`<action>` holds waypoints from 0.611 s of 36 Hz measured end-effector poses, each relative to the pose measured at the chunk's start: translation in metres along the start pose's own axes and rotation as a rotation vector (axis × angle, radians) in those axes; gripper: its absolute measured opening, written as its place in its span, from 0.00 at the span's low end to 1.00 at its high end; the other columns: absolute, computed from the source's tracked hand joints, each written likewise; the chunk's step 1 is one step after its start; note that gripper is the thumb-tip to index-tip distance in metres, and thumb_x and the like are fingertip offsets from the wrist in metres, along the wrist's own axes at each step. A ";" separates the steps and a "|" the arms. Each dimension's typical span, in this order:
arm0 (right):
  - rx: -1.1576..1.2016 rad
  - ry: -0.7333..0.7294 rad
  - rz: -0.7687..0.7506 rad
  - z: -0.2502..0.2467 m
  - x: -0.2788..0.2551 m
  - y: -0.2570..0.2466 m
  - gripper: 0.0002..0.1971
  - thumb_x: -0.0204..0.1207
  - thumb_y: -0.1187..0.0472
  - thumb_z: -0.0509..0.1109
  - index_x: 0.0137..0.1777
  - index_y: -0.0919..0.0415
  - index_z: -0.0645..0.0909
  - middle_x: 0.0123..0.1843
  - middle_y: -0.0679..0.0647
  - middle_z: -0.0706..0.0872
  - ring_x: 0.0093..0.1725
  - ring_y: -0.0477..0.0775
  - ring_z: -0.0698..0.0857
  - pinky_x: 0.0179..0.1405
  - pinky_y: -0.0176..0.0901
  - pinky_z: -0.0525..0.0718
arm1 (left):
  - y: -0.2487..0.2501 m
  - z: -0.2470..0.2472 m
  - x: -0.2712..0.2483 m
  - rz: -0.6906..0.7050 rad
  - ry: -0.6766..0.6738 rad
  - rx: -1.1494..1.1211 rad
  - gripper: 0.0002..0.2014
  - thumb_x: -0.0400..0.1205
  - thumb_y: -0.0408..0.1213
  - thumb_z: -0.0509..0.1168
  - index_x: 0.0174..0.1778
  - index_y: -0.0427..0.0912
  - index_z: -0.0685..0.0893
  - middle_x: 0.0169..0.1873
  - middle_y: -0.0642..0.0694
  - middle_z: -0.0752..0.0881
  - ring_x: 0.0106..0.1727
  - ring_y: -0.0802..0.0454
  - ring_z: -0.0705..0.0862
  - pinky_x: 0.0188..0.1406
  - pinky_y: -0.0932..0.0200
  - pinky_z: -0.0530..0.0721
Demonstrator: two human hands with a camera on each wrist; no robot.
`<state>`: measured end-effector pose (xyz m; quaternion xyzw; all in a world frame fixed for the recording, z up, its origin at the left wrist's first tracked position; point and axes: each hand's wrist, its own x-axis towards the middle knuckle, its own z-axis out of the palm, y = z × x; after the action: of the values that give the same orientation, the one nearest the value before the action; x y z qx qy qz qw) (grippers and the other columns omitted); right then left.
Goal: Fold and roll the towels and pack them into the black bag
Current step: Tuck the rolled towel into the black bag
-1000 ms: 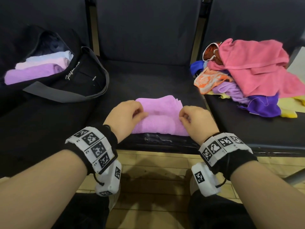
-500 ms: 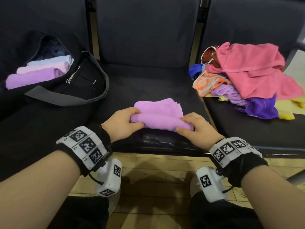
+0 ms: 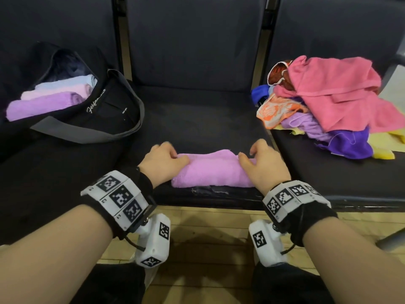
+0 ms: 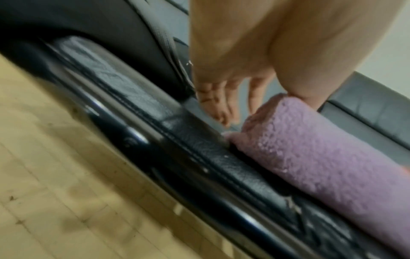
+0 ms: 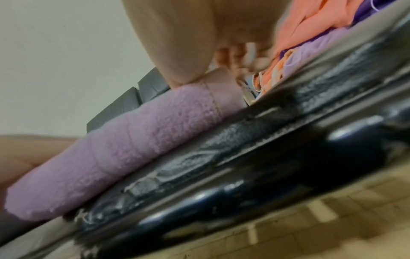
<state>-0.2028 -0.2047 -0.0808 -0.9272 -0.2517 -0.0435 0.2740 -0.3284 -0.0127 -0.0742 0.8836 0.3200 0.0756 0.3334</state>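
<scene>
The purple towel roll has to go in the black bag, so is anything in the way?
Nothing visible blocks it. The purple towel roll lies at the seat's front edge under both hands. Bare black seat lies between it and the black bag, whose mouth stands open, with three rolled towels already inside.

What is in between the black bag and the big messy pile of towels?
In the head view, the middle seat, with the rolled pink towel at its front edge under the left hand and right hand.
</scene>
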 end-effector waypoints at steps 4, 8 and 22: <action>0.039 0.041 -0.304 0.000 -0.003 0.005 0.15 0.78 0.47 0.69 0.40 0.58 0.84 0.46 0.51 0.78 0.48 0.57 0.79 0.53 0.57 0.77 | -0.002 0.001 -0.008 0.394 0.140 0.042 0.03 0.81 0.34 0.66 0.48 0.46 0.80 0.45 0.50 0.81 0.46 0.50 0.81 0.55 0.48 0.82; -0.056 -0.017 -0.353 -0.004 -0.011 0.005 0.28 0.70 0.30 0.61 0.43 0.51 0.91 0.55 0.45 0.79 0.61 0.49 0.74 0.60 0.46 0.62 | -0.004 -0.004 -0.018 0.439 0.087 0.096 0.11 0.83 0.52 0.63 0.48 0.49 0.83 0.40 0.54 0.85 0.44 0.54 0.83 0.50 0.51 0.83; 0.541 -0.316 0.069 -0.005 -0.006 0.010 0.22 0.74 0.51 0.75 0.61 0.57 0.70 0.53 0.52 0.82 0.53 0.53 0.84 0.55 0.48 0.84 | -0.008 -0.012 -0.006 0.215 -0.041 -0.206 0.20 0.78 0.51 0.70 0.59 0.42 0.79 0.51 0.48 0.84 0.54 0.53 0.82 0.56 0.58 0.80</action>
<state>-0.2027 -0.2171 -0.0825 -0.8240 -0.2620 0.1788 0.4695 -0.3416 -0.0050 -0.0697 0.8752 0.2072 0.1250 0.4189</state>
